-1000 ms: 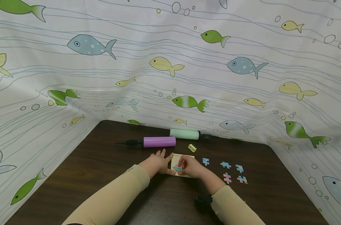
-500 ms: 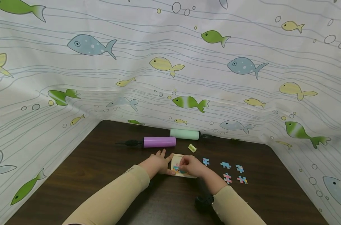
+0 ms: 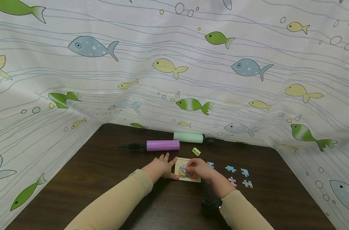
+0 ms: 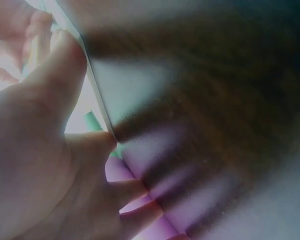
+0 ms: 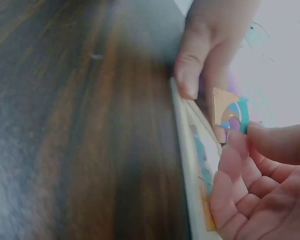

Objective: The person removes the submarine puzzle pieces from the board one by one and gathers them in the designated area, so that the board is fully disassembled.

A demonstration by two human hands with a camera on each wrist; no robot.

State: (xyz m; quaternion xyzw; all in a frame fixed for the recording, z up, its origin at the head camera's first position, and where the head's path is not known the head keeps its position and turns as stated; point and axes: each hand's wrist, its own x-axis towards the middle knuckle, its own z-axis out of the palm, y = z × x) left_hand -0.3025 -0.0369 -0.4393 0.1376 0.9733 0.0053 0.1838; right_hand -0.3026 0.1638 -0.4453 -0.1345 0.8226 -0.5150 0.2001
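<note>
**Piece held over the puzzle board**

We read no writing on anything here. Our right hand (image 3: 198, 168) pinches a puzzle piece (image 5: 231, 116) between thumb and fingertips, tilted on edge just above the board (image 3: 196, 178), which lies at the table's (image 3: 91, 166) middle. Our left hand (image 3: 160, 166) rests flat with straight fingers, its thumb against the board's left edge. Loose pieces (image 3: 239, 177) lie to the right; a purple pump (image 3: 162, 145) and a green pump (image 3: 188, 137) lie beyond.

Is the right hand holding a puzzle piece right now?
Yes, the right hand pinches a puzzle piece just above the puzzle tray.
</note>
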